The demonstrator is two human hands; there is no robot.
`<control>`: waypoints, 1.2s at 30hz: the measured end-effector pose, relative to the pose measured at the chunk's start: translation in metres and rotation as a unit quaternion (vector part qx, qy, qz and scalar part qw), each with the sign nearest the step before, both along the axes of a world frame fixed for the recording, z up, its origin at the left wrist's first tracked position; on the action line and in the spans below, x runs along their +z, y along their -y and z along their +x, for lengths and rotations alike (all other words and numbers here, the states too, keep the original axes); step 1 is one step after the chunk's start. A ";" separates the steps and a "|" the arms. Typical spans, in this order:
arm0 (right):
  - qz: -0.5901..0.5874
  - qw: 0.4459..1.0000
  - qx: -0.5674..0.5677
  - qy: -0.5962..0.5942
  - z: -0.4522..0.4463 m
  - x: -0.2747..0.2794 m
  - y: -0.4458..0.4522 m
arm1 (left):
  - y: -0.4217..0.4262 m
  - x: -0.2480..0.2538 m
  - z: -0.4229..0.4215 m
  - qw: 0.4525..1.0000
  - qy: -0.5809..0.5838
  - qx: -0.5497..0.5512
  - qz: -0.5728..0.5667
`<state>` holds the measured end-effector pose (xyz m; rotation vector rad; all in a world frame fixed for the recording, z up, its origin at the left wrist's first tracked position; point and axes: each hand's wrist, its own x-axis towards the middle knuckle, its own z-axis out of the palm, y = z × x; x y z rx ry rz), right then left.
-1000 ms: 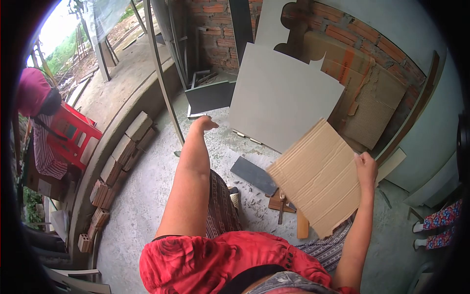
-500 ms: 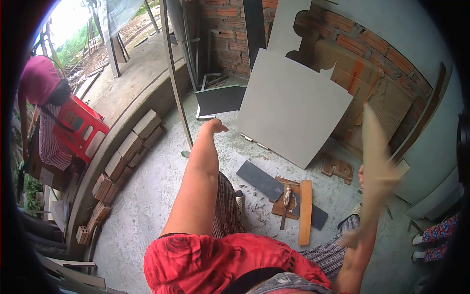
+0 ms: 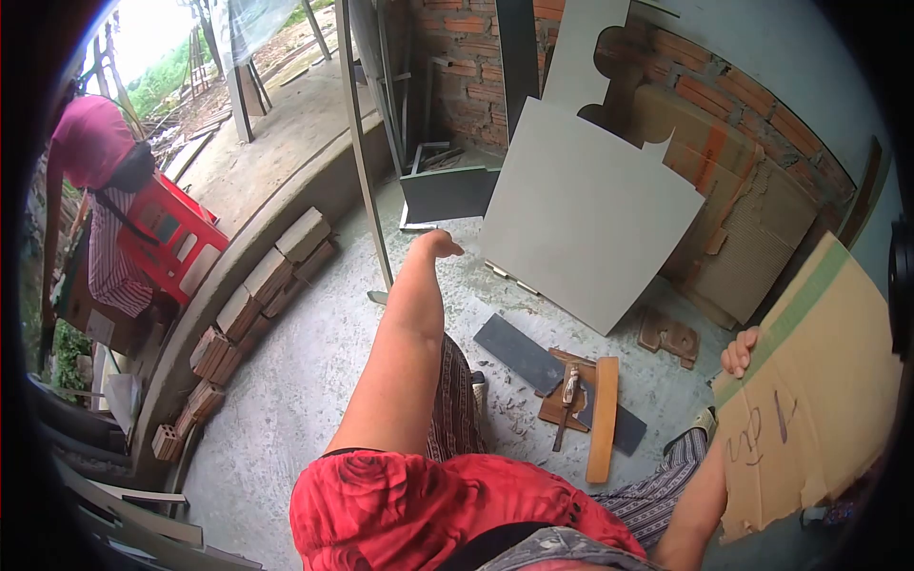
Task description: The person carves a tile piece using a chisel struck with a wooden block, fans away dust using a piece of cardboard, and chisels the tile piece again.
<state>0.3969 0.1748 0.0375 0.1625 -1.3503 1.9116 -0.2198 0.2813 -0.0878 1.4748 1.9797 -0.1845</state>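
Observation:
My right hand (image 3: 739, 353) grips the edge of a tan cardboard piece (image 3: 809, 381) at the right. That piece carries a green stripe and dark handwriting, and its broad face is toward me. My left arm is stretched forward, and my left hand (image 3: 442, 245) is bent at the wrist over the floor, with nothing seen in it; its fingers show only in part and look extended. Beyond it stands a large grey board (image 3: 590, 209). On the floor between my feet lie a dark grey strip (image 3: 519, 350), a knife-like tool (image 3: 568, 395) and a curved wooden piece (image 3: 604, 419).
Stacked bricks (image 3: 257, 285) line the low curved wall at left. A thin metal post (image 3: 362, 143) rises behind my left hand. A person (image 3: 95, 152) is beside a red plastic chair (image 3: 176, 228). Large cardboard (image 3: 733, 190) leans on the brick wall, near a brown cut-out piece (image 3: 668, 337).
The cardboard in my right hand has swung from a blurred, nearly edge-on position to the right, with its broad face showing. My left arm keeps its pose while the view shifts slightly.

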 end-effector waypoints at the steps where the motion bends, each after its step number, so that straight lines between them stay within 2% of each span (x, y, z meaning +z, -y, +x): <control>1: -0.080 0.992 -0.003 0.096 0.003 0.001 -0.001 | -0.001 -0.002 -0.001 1.000 0.003 -0.003 0.003; 2: -0.159 0.969 -0.008 0.190 0.006 0.001 -0.001 | -0.003 -0.004 -0.002 1.000 0.007 -0.007 0.006; 3: -0.159 0.969 -0.010 0.189 0.002 -0.008 0.002 | -0.004 -0.006 -0.002 1.000 0.006 -0.009 0.007; 4: -0.021 0.872 -0.304 0.382 -0.017 -0.017 0.013 | -0.004 -0.009 -0.003 1.000 0.001 -0.006 0.017; 5: 0.119 0.642 -0.552 0.519 -0.040 -0.021 0.024 | -0.004 -0.009 -0.002 1.000 -0.003 -0.003 0.026; 6: 0.159 0.483 -0.587 0.629 -0.062 0.004 0.037 | -0.003 -0.008 -0.001 1.000 -0.004 -0.004 0.026; 7: 0.157 0.483 -0.588 0.629 -0.061 0.004 0.039 | -0.003 -0.007 -0.001 1.000 -0.002 -0.008 0.019; 10: 0.062 0.670 -0.572 0.470 -0.046 0.001 0.041 | -0.002 -0.006 -0.002 1.000 -0.001 -0.011 0.012; 12: -0.004 0.769 -0.538 0.346 -0.032 0.000 0.038 | -0.004 -0.011 -0.005 1.000 -0.002 -0.011 0.011; 13: -0.004 0.769 -0.538 0.346 -0.022 0.007 0.025 | -0.006 -0.018 -0.009 1.000 -0.005 -0.018 0.015; 14: -0.001 0.938 -0.232 0.256 -0.010 0.019 0.003 | -0.008 -0.020 -0.011 0.999 -0.009 -0.024 0.020; 15: 0.001 0.986 0.104 0.133 0.003 0.025 -0.012 | -0.007 -0.018 -0.009 0.999 -0.008 -0.023 0.020; 17: 0.033 0.993 0.074 0.089 0.010 0.004 -0.010 | -0.002 -0.008 -0.002 1.000 -0.002 -0.001 0.017; 19: -0.153 0.973 0.059 0.160 0.006 0.000 -0.005 | -0.004 -0.010 -0.002 1.000 0.003 0.000 0.017; 20: -0.143 0.930 -0.229 0.251 -0.018 -0.009 0.015 | -0.005 -0.011 -0.002 1.000 0.006 0.000 0.015; 21: -0.118 0.800 -0.495 0.318 -0.044 -0.016 0.032 | -0.006 -0.009 -0.001 1.000 0.006 0.000 0.017; 22: -0.051 0.733 -0.548 0.399 -0.050 -0.016 0.031 | -0.004 -0.006 0.001 1.000 0.003 0.006 0.017; 23: 0.123 0.583 -0.604 0.529 -0.052 -0.010 0.034 | -0.001 -0.004 0.003 1.000 0.001 0.013 0.016; 25: 0.203 0.357 -0.645 0.644 -0.065 0.005 0.044 | 0.004 0.003 0.007 1.000 0.002 0.018 0.010; 26: 0.203 0.357 -0.645 0.644 -0.061 0.009 0.046 | 0.004 0.006 0.008 1.000 0.003 0.022 0.008; 28: 0.159 0.495 -0.628 0.579 -0.044 0.010 0.044 | 0.001 0.001 0.004 1.000 0.002 0.014 0.016; 29: 0.158 0.496 -0.627 0.580 -0.034 0.000 0.040 | -0.001 -0.005 0.001 1.000 0.001 0.006 0.023; 30: 0.051 0.694 -0.600 0.394 -0.019 -0.017 0.034 | -0.002 -0.011 -0.003 1.000 0.000 0.006 0.022; 31: 0.071 0.938 -0.268 0.207 0.004 -0.009 0.004 | -0.005 -0.018 -0.007 1.000 0.000 0.001 0.021; 32: -0.039 0.979 0.148 0.136 0.027 0.000 -0.025 | -0.008 -0.020 -0.009 1.000 0.001 -0.004 0.024; 33: -0.021 0.994 0.060 0.090 0.021 -0.006 -0.009 | -0.006 -0.017 -0.007 1.000 0.001 -0.005 0.024; 35: -0.150 0.981 0.065 0.102 0.018 -0.024 -0.008 | -0.001 -0.006 0.002 1.000 -0.001 0.007 0.020; 36: -0.071 0.891 -0.216 0.394 0.016 -0.044 0.004 | -0.002 -0.006 0.002 1.000 -0.001 0.007 0.021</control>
